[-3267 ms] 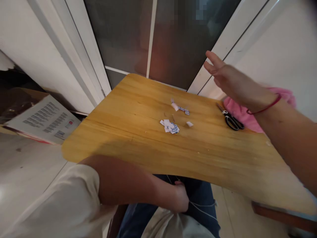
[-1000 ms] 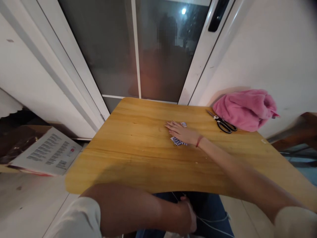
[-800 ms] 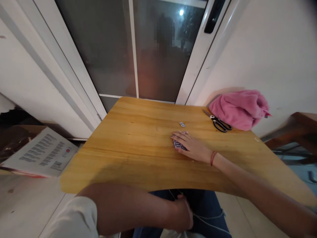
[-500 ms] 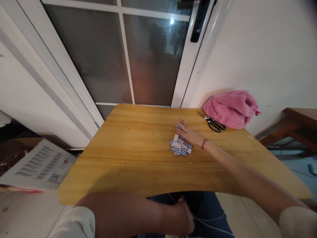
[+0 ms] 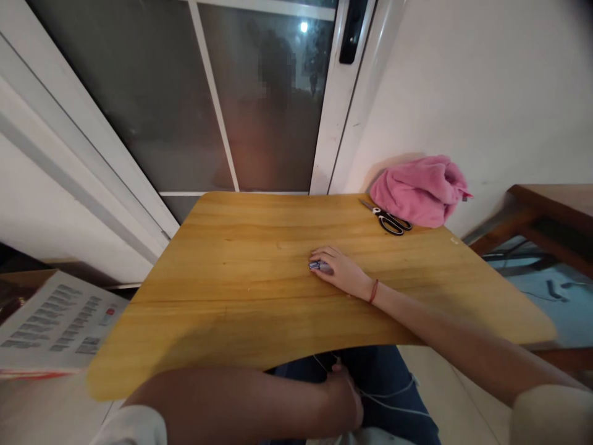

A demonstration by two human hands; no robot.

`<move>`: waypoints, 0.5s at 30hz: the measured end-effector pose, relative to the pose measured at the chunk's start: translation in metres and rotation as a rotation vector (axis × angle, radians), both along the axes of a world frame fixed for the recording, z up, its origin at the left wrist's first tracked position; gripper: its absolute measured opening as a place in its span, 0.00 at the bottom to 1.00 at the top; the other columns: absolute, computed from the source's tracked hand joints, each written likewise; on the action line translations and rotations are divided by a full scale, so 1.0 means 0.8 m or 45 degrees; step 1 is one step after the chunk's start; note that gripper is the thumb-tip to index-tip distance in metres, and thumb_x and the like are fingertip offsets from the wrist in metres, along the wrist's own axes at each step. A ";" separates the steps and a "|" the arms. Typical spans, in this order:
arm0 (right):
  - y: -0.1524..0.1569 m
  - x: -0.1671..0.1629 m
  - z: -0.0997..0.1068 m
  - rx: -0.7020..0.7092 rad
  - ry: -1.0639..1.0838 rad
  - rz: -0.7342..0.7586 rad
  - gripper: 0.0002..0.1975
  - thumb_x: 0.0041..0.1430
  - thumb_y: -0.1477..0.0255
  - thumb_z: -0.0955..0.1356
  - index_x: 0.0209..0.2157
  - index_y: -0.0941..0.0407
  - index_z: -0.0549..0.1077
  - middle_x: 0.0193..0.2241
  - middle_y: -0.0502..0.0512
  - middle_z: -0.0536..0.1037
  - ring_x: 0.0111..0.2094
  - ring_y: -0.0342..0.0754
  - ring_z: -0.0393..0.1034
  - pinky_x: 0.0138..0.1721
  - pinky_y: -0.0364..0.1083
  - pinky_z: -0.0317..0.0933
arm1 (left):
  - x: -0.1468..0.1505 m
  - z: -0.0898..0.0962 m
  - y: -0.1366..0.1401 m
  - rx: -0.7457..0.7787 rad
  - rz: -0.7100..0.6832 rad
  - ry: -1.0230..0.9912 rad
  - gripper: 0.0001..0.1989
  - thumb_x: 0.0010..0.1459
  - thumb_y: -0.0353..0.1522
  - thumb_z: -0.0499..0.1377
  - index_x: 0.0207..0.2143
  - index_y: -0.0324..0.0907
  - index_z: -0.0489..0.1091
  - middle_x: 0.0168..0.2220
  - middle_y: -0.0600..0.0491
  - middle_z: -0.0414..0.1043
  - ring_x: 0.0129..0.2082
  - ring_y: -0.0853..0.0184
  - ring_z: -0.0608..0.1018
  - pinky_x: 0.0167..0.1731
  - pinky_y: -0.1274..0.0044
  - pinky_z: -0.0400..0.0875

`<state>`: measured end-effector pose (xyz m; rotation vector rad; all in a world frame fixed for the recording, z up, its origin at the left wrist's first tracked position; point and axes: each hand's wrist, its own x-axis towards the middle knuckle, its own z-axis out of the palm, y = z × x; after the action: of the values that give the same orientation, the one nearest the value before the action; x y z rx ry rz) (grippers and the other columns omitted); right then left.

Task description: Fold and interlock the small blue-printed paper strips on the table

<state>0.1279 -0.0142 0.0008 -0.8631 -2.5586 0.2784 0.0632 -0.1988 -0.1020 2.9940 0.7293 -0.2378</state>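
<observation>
On the wooden table point(image 5: 222, 247), my right hand point(image 5: 343, 272) is curled over a small bunch of white paper pieces with blue markings point(image 5: 315, 266). Its fingers and thumb close around them, and only the left edge of the bunch shows past the thumb. A red cord bracelet point(image 5: 373, 291) circles that wrist. Down in my lap, below the table's edge, lies my left hand point(image 5: 343, 398), with its back towards me. Most of its fingers are hidden, and a thin white cord point(image 5: 393, 409) runs beside it over my dark trousers.
Black-handled scissors point(image 5: 389, 221) lie at the table's back right, against a pink plush cloth point(image 5: 419, 191). A glazed door point(image 5: 269, 142) stands behind the table. On the left floor is a printed cardboard box point(image 5: 60, 321); a brown wooden table point(image 5: 556, 204) is at right.
My right hand came nearer and to the left, from spread above the scattered paper pieces to closed around them. The pieces are now bunched together. My left hand stayed in my lap.
</observation>
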 end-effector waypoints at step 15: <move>0.029 0.005 0.004 -0.091 0.188 -0.188 0.09 0.57 0.68 0.64 0.39 0.54 0.70 0.32 0.53 0.73 0.39 0.49 0.64 0.45 0.51 0.54 | -0.004 0.006 -0.005 -0.001 -0.092 0.081 0.09 0.46 0.28 0.58 0.28 0.41 0.77 0.29 0.40 0.75 0.29 0.52 0.74 0.29 0.62 0.62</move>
<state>0.1321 0.0090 0.0040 -1.0134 -2.3479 0.3756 0.0600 -0.2028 -0.0976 3.0275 0.6270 -0.3382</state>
